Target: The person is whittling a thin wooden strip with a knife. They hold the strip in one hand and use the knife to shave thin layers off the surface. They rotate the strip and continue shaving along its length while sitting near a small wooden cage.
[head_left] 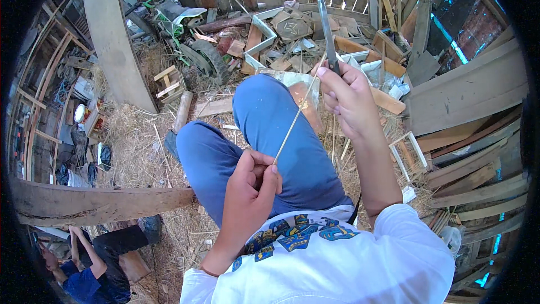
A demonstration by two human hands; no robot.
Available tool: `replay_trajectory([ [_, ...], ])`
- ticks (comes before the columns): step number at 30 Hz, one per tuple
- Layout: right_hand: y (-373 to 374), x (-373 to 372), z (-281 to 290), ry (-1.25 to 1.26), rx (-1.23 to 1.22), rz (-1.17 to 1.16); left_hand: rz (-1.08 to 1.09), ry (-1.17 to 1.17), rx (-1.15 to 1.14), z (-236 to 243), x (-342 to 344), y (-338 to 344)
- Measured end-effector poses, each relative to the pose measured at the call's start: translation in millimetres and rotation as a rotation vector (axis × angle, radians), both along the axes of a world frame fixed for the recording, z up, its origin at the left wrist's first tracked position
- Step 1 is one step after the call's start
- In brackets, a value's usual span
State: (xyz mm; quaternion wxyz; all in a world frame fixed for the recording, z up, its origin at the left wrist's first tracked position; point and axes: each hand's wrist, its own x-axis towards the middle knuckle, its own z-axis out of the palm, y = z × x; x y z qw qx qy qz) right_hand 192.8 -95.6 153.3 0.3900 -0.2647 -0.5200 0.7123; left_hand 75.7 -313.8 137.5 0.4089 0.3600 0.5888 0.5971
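Observation:
A thin pale strip of split wood or cane [293, 122] runs slantwise above my blue-trousered knees. Its lower end is pinched between the thumb and fingers of my left hand [255, 183]. My right hand [350, 94] is closed round the dark handle of a knife [326, 25], whose long blade points up and away from me. The strip's upper end meets my right thumb close to the base of the blade. Part of the handle is hidden inside my right fist.
Straw and wood shavings [132, 146] cover the ground. Ahead lies a heap of boards, frames and a tyre [211, 59]. A plank [101, 202] juts in at left. At the lower left another person [95, 273] sits. Stacked boards [478, 186] line the right side.

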Motion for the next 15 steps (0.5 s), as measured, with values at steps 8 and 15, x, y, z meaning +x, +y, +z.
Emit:
replay_trajectory([
  [8,5.1,3.8,-4.6,0.046,-0.041,0.008,-0.007,-0.051,-0.011,-2.8,3.2,7.5],
  [15,2.8,4.1,-1.1,0.005,-0.004,0.014,-0.079,-0.103,-0.024,-0.9,2.3,6.9],
])
